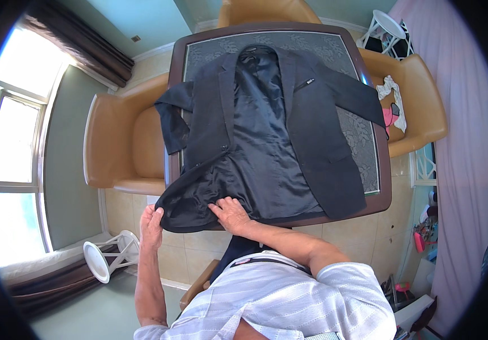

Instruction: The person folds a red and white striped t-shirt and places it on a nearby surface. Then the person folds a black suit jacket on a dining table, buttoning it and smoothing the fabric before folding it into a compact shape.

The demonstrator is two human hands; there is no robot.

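A black suit jacket (pixel 320 140) lies spread open on the table (pixel 384 199), its collar at the far edge and its shiny black lining showing. The sleeve at the left is bent at the table's side; the other reaches over the right edge. My left hand (pixel 152 221) pinches the lower front corner of the left panel, which is folded back and held out past the table's near left corner. My right hand (pixel 230 214) rests on the lining near the bottom hem, fingers spread a little; whether it pinches any cloth is not plain.
Tan armchairs stand at the left (pixel 110 140), at the right (pixel 427 102) and at the far side (pixel 269 12). White and pink cloth items (pixel 392 106) lie on the right chair. A white stool (pixel 97 261) lies tipped at the lower left.
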